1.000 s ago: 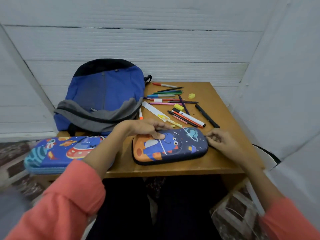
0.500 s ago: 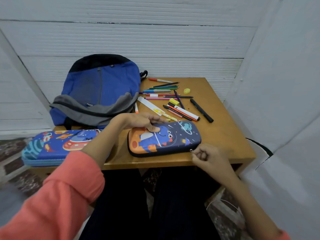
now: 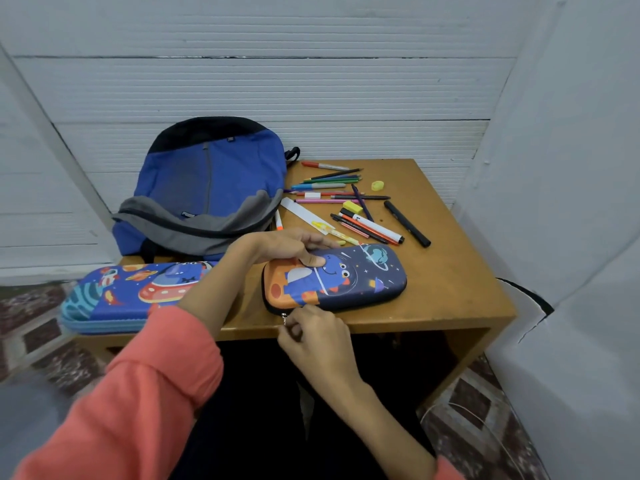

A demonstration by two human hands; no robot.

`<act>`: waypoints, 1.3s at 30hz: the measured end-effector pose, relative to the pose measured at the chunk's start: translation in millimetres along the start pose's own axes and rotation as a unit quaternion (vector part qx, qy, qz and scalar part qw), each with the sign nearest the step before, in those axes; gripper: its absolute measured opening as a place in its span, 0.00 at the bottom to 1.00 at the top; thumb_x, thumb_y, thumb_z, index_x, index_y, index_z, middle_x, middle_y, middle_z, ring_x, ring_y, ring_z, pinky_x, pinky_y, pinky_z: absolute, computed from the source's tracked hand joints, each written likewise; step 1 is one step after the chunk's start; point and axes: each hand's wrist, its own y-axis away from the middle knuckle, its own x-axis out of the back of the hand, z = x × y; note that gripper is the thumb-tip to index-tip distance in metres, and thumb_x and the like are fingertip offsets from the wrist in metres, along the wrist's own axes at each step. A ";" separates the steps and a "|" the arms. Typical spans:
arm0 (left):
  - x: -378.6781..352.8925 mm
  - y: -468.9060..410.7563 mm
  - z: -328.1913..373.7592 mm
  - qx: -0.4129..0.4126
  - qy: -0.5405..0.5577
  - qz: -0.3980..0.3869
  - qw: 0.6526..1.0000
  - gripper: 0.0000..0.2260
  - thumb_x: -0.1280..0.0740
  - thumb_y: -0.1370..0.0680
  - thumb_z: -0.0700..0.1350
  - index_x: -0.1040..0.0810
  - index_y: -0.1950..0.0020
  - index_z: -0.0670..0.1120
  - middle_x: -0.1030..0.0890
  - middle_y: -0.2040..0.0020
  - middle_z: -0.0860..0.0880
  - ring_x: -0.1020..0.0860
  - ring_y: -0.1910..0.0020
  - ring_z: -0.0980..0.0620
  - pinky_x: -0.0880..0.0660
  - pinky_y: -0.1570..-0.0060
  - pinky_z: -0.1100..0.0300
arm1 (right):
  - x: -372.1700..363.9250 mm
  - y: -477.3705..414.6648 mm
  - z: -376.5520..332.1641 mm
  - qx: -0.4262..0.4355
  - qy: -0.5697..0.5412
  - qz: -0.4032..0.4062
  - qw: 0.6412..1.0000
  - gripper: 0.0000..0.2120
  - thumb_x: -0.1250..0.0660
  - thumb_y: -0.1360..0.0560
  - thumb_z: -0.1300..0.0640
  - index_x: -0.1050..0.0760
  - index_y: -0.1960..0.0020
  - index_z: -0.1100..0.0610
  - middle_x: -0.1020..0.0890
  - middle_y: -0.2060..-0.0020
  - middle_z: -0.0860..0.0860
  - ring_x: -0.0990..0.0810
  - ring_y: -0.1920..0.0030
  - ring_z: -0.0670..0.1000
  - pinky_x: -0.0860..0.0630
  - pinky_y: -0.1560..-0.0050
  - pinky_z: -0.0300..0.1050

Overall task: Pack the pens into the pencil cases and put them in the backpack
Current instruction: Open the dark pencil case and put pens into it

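Dinosaur pencil case [image 3: 346, 282], lid down, at the near edge of the surface [image 3: 450, 271]; both hands on it.

Left hand [image 3: 291, 245]: clamped on the case's far left part, thumb pressing the lid, fingers over the far rim. Right hand [image 3: 311, 336]: fingers together, pinching the zip pull [image 3: 284, 318] at the case's near left corner. Second pencil case [image 3: 131, 292]: left of the case, overhanging the surface's edge. Backpack [image 3: 207, 188]: beyond and left of the case, mouth gaping. Pens [image 3: 346, 202]: loose, scattered just beyond the case. Black marker [image 3: 407, 228]: beyond the case's right end. Small yellow item [image 3: 377, 185]: farther beyond, among the pens.
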 end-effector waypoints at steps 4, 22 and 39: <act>-0.8 4.2 -6.9 -0.026 -0.033 0.045 0.998 0.15 0.32 0.21 0.46 0.26 0.35 0.56 0.21 0.42 0.57 0.22 0.43 0.58 0.24 0.48 0.65 | 20.9 -4.2 8.2 0.010 -0.014 -0.023 1.000 0.10 0.32 0.26 0.45 0.18 0.53 0.51 0.18 0.59 0.46 0.21 0.58 0.45 0.25 0.57 0.47; -49.5 48.8 -53.7 -0.071 -0.091 0.389 0.914 0.08 0.30 0.24 0.52 0.25 0.48 0.53 0.24 0.46 0.54 0.26 0.44 0.55 0.24 0.44 0.51 | 101.7 -76.2 91.1 0.062 0.186 -0.216 0.956 0.47 0.35 0.37 0.24 0.48 0.24 0.37 0.41 0.25 0.43 0.45 0.25 0.47 0.55 0.25 0.55; -106.9 53.7 -29.2 0.003 -0.387 0.355 0.851 0.16 0.39 0.23 0.63 0.21 0.56 0.53 0.20 0.57 0.55 0.23 0.55 0.53 0.31 0.62 0.58 | 118.6 -69.3 113.1 0.024 0.159 -0.200 0.966 0.49 0.38 0.42 0.22 0.46 0.25 0.37 0.40 0.25 0.43 0.45 0.25 0.47 0.59 0.25 0.55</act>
